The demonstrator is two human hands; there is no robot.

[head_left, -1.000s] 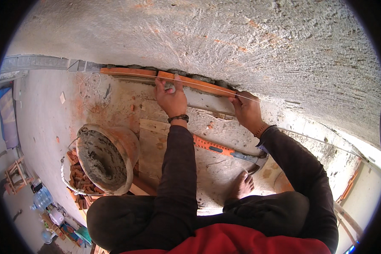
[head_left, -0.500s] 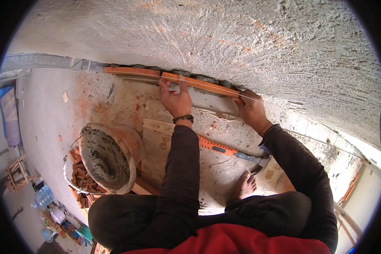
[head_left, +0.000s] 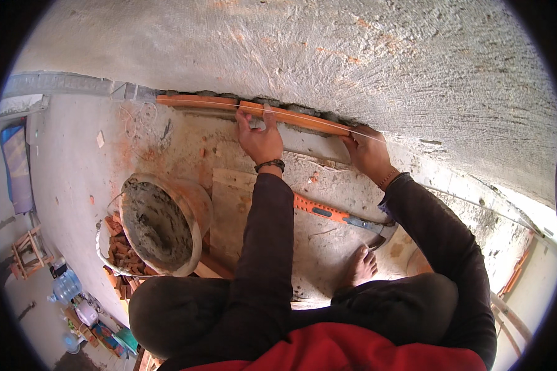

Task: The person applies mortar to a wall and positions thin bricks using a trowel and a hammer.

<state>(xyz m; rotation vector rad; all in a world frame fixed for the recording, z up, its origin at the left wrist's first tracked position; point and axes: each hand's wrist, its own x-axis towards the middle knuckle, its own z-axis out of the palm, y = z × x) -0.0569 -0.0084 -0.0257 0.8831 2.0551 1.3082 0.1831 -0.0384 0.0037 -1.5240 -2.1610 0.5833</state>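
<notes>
A long terracotta tile strip point(head_left: 303, 119) lies along the foot of the rough plastered wall, with grey mortar dabs point(head_left: 308, 111) showing behind it. At its left end my left hand point(head_left: 261, 142) holds it with spread fingertips, the thumb and the other fingers on either side of a short stretch of its face. My right hand point(head_left: 370, 153) grips the opposite end, its fingers curled over the top and partly hidden. Another terracotta strip point(head_left: 198, 101) sits end to end with it on the left. A thin white string point(head_left: 173, 100) runs along both strips.
A bucket of wet mortar point(head_left: 197, 238) stands tilted at left, beside broken terracotta pieces point(head_left: 122, 246). An orange-handled hammer-like tool point(head_left: 322, 210) lies between my forearms, near my bare foot point(head_left: 360, 266). A flat board point(head_left: 229, 204) is by my left sleeve. Far left are a water bottle point(head_left: 67, 285) and a wooden stool point(head_left: 30, 253).
Both hands keep their places on the strip, with the left fingers shifting only slightly. The whole view has moved a little.
</notes>
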